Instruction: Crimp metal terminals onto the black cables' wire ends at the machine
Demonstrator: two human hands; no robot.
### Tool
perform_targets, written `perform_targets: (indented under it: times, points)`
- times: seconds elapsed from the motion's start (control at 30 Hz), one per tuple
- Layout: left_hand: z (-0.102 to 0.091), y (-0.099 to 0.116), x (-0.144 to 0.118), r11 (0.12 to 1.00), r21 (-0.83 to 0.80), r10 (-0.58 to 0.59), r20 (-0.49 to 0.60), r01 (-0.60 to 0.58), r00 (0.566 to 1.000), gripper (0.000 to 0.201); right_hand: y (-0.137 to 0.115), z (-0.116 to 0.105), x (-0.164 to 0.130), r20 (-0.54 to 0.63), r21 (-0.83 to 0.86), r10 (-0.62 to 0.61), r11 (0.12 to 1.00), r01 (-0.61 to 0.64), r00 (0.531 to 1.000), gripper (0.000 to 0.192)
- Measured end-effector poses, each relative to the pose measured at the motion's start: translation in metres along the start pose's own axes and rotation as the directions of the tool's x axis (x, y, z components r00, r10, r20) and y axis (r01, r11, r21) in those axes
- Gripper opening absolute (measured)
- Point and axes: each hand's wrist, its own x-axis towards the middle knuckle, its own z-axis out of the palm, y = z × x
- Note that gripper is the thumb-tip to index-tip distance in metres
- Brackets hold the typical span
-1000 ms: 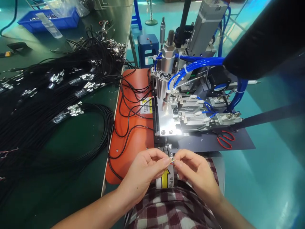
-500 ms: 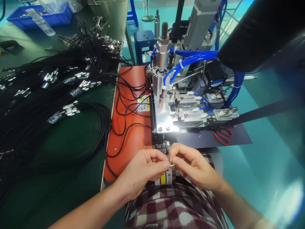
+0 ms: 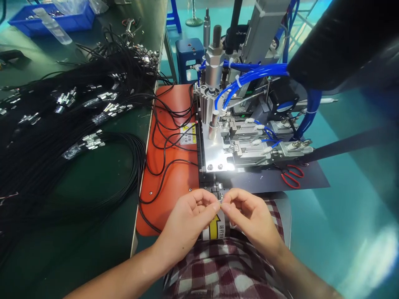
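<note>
My left hand (image 3: 195,216) is closed in a pinch, thumb against forefinger. My right hand (image 3: 249,218) pinches from the other side, and its fingertips meet those of the left. Between them only a tiny yellowish bit of the thin coloured wires (image 3: 221,205) shows; the fingers hide the rest. Just beneath the hands lies a dark machine rail with a yellow arrow label (image 3: 214,226). Black cables (image 3: 163,166) run over the orange panel (image 3: 174,182) to the left of the hands.
Ahead stands a metal machine (image 3: 215,149) with blue air hoses (image 3: 255,72). Red-handled scissors (image 3: 291,176) lie on the dark plate at right. On the green table, a bundle of black cables (image 3: 134,166) with metal connectors lies before a blue bin (image 3: 75,23).
Both hands have shifted slightly up towards the machine, and their fingertips have come closer together. The yellow-green and red wires that showed between them are now mostly hidden.
</note>
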Motion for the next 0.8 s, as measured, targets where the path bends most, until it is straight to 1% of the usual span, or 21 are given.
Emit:
perform_targets:
  times: [0.1, 0.23, 0.33, 0.4, 0.43, 0.5, 0.53, 0.57, 0.6, 0.63, 0.73, 0.8]
  points:
    - [0.000, -0.004, 0.000, 0.999, -0.039, 0.021, 0.010, -0.021, 1.000, 0.019, 0.003, 0.001, -0.001, 0.013, 0.066, 0.034, 0.997, -0.035, 0.999, 0.016]
    - [0.001, -0.007, 0.001, 0.988, -0.155, 0.010, 0.037, -0.004, 0.999, 0.018, 0.008, 0.002, -0.002, 0.043, 0.150, 0.058, 0.987, -0.064, 0.997, 0.018]
    - [0.003, -0.006, 0.001, 0.980, -0.201, -0.005, 0.036, 0.012, 0.999, 0.018, 0.012, 0.004, -0.003, 0.031, 0.128, 0.040, 0.991, -0.044, 0.999, 0.016]
    - [0.004, -0.004, 0.001, 0.983, -0.185, -0.003, 0.019, 0.006, 1.000, 0.018, 0.014, 0.004, -0.004, -0.014, 0.021, -0.039, 0.999, 0.039, 0.999, 0.013]
    - [0.005, -0.003, 0.000, 0.987, -0.160, 0.004, 0.003, -0.004, 1.000, 0.018, 0.014, 0.003, -0.005, -0.039, -0.056, -0.110, 0.993, 0.107, 0.993, 0.012]
    - [0.006, -0.001, -0.002, 0.996, -0.084, 0.036, -0.041, -0.039, 0.999, 0.017, 0.014, 0.003, -0.007, -0.059, -0.200, -0.274, 0.945, 0.257, 0.960, 0.008]
    - [0.007, 0.000, -0.003, 0.997, -0.039, 0.057, -0.058, -0.059, 0.997, 0.017, 0.014, 0.003, -0.008, -0.055, -0.246, -0.332, 0.919, 0.309, 0.942, 0.008]
    - [0.007, 0.001, -0.004, 0.997, 0.001, 0.075, -0.064, -0.075, 0.995, 0.017, 0.013, 0.003, -0.008, -0.056, -0.266, -0.361, 0.904, 0.335, 0.931, 0.008]
    - [0.006, 0.001, -0.005, 0.996, 0.027, 0.083, -0.055, -0.082, 0.995, 0.017, 0.012, 0.003, -0.008, -0.065, -0.259, -0.357, 0.908, 0.330, 0.932, 0.008]
    - [0.006, 0.001, -0.005, 0.996, 0.042, 0.079, -0.033, -0.077, 0.996, 0.017, 0.011, 0.003, -0.008, -0.075, -0.228, -0.319, 0.928, 0.295, 0.945, 0.009]
    - [0.003, -0.001, -0.002, 1.000, 0.019, 0.024, 0.034, -0.025, 0.999, 0.020, 0.010, 0.006, -0.005, -0.072, -0.051, -0.110, 0.993, 0.107, 0.991, 0.013]
    - [0.001, -0.003, 0.000, 1.000, -0.016, 0.001, 0.032, -0.001, 0.999, 0.021, 0.010, 0.007, -0.004, -0.039, 0.029, -0.001, 1.000, 0.002, 0.999, 0.015]
